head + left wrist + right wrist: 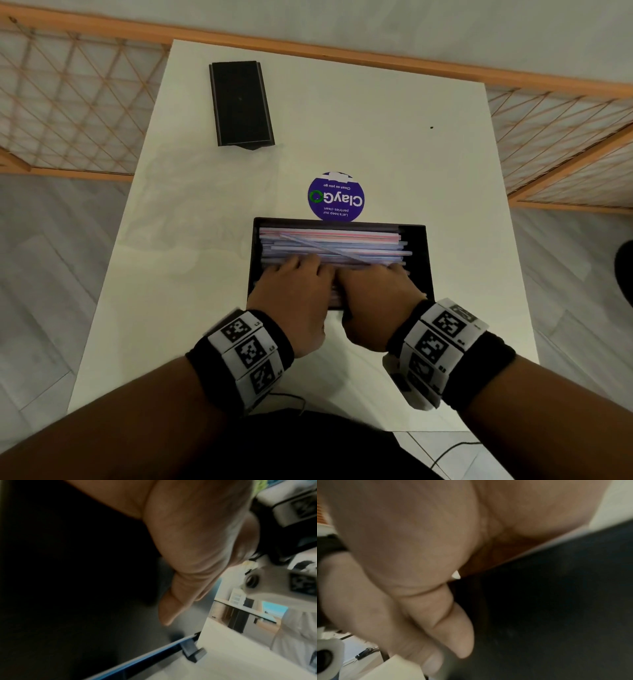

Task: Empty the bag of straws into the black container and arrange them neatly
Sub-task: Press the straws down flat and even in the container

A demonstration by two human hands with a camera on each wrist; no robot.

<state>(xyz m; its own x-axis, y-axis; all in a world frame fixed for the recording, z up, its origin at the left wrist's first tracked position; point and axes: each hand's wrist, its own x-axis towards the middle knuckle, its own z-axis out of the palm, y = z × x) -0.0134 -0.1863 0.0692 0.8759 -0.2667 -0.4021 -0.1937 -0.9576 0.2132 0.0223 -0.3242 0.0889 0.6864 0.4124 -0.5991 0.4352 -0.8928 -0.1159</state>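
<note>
The black container (pixel 420 246) stands on the white table (pixel 394 137) in front of me, filled with pastel pink, blue and white straws (pixel 329 240) lying mostly lengthwise; one straw crosses the pile at a slant. My left hand (pixel 294 274) and right hand (pixel 376 277) lie palm down side by side on the near half of the straws, fingers pointing away and pressing on them. Their fingertips are hidden among the straws. In the wrist views the left thumb (pixel 171 609) and the right thumb (pixel 453 628) stretch along the container's dark near wall (pixel 556 601).
A second, narrow black box (pixel 241 102) lies at the far left of the table. A round purple sticker (pixel 335 197) sits just beyond the container. A faint clear plastic film (pixel 205 198) lies flat left of the container. Wooden lattice panels (pixel 68 102) flank the table.
</note>
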